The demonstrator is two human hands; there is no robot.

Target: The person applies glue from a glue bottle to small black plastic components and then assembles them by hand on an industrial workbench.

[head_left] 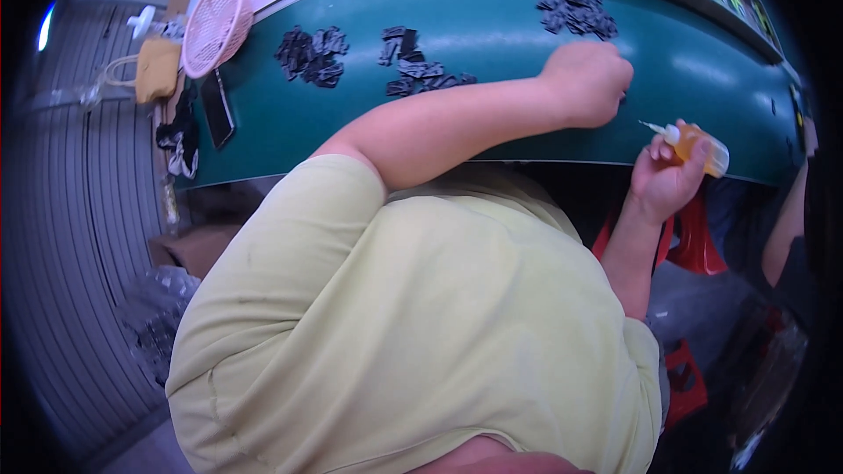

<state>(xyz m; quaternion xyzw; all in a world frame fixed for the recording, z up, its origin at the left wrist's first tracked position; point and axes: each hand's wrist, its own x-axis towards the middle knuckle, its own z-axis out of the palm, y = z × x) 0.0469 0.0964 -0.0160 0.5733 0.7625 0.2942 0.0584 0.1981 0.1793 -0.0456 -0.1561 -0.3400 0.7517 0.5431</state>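
My left hand (pixel 587 83) is closed above the green tabletop, its arm stretched across in front of my body. A bit of something dark shows at its fingertips, mostly hidden by the fist. In my right hand (pixel 667 174), near the table's front edge, is a squeeze bottle (pixel 716 158) of orange liquid. The bottle lies tilted, its thin pale nozzle pointing left toward my left hand. Just beyond my left hand sits a pile of small dark pieces (pixel 577 10). Farther left lie two more such piles, a middle one (pixel 426 75) and a left one (pixel 312 55).
A pink basket (pixel 217 28) and a black phone (pixel 218 110) occupy the table's left end, with a tan bag (pixel 158 70) beside them. Along the far right runs a ledge (pixel 667 2) with rows of green-and-silver items. Another person's arm (pixel 783 224) shows at right, near a red stool (pixel 698 241).
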